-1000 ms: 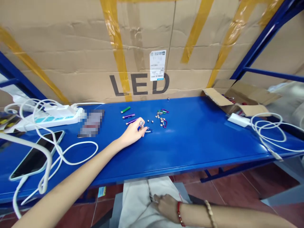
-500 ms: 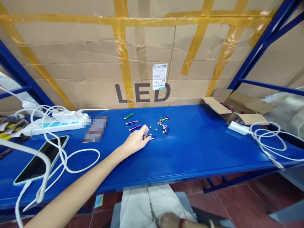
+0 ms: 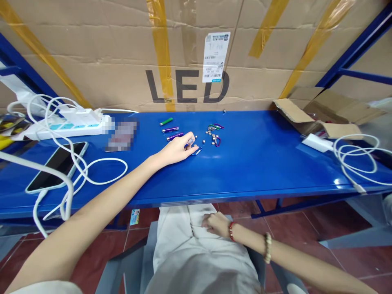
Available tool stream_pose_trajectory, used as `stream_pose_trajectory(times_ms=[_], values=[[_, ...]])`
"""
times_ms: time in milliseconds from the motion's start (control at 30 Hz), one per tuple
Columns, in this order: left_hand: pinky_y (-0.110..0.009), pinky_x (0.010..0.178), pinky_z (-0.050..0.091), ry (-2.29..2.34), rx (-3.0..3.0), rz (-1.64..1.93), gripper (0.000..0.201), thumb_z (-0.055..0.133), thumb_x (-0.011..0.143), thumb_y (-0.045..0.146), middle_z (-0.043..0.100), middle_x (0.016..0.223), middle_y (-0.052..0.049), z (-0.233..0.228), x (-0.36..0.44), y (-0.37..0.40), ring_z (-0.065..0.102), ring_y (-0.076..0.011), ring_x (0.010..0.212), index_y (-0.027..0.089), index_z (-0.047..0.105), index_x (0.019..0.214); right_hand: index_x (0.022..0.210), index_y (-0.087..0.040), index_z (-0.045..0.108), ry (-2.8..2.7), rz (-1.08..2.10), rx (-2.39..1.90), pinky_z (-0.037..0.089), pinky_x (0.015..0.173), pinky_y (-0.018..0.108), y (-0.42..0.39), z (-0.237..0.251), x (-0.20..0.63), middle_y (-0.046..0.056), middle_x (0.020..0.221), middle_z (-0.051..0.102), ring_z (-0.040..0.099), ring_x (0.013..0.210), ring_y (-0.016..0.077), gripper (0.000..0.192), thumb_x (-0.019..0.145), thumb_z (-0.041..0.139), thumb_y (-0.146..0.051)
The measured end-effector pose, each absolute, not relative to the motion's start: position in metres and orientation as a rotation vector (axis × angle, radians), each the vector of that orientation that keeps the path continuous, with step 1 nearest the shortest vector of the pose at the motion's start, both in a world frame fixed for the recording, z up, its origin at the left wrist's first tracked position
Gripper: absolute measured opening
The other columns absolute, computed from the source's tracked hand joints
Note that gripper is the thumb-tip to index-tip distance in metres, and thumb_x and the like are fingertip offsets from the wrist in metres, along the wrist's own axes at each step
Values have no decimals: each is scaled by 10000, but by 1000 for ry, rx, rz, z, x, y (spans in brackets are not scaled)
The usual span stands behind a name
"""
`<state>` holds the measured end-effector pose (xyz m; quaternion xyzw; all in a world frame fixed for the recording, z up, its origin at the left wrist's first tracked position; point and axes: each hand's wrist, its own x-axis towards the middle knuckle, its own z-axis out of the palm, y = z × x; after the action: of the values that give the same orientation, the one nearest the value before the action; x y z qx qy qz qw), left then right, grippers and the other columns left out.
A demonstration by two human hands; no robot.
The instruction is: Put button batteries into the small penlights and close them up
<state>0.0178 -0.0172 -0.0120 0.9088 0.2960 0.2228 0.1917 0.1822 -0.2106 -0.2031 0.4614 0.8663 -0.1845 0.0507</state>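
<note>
Here, left hand (image 3: 177, 149): stretched over the blue table (image 3: 260, 163), fingertips pinching a small metal piece (image 3: 190, 141) beside a blue clip (image 3: 197, 151).
Right hand (image 3: 217, 224): lying slack on the lap (grasping nothing).
Nearby: loose clips and batteries (image 3: 213, 134), purple tubes (image 3: 172, 133).

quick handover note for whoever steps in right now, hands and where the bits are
Left hand: stretched out on the blue shelf, fingertips on a small silver piece beside a blue pen light; whether it grips it is unclear.
Right hand: resting in the lap, holding nothing.
On the shelf: green pen light, two purple pen lights, then a cluster of button cells and carabiner clips to the right of the hand.
Done: parts laid out loose.
Left: nothing looks assembled yet; the small parts lie unsorted.
</note>
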Motion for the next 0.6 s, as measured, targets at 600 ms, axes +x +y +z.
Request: stream_pose_trajectory(times_ms=[600], values=[[-230,609,329,869,2505,597,219,423,872,390,485,724,13,-5,15,-28,457,-116,621,175,387,855,668,-131,568,2576,-166,1458,458,602,241,-223,-243,89,39,673,604,580,666,127,82,720,624,-103]])
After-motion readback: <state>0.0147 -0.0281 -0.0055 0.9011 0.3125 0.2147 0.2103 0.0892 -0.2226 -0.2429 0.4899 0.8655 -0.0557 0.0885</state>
